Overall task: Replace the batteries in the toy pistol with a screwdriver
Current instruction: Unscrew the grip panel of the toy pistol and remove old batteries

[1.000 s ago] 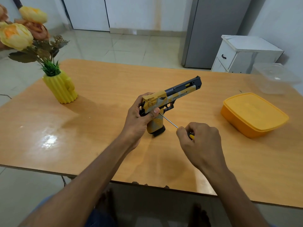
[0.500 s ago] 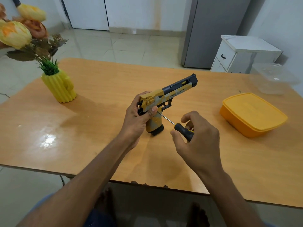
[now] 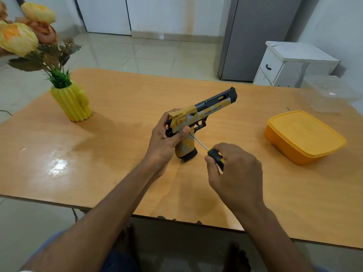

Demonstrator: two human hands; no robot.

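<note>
A yellow, white and black toy pistol [image 3: 206, 110] stands with its grip base on the wooden table [image 3: 121, 107], barrel pointing up and to the right. My left hand [image 3: 167, 138] grips its rear and upper grip, thumb across the side. My right hand [image 3: 233, 173] holds a screwdriver [image 3: 213, 154] by its black and yellow handle. The thin metal shaft runs up and left, and its tip meets the side of the pistol's grip just below my left thumb. No batteries are visible.
A closed orange plastic box [image 3: 302, 136] sits right of the pistol, with a clear plastic container [image 3: 330, 93] behind it. A yellow cactus-shaped vase [image 3: 72, 103] with artificial flowers stands at the left. A white cabinet [image 3: 290, 65] and grey fridge [image 3: 255, 36] are beyond the table.
My right hand has shifted its fingers on the screwdriver handle, from closed over it to pinching it, exposing the black handle. The pistol and my left hand stay nearly still.
</note>
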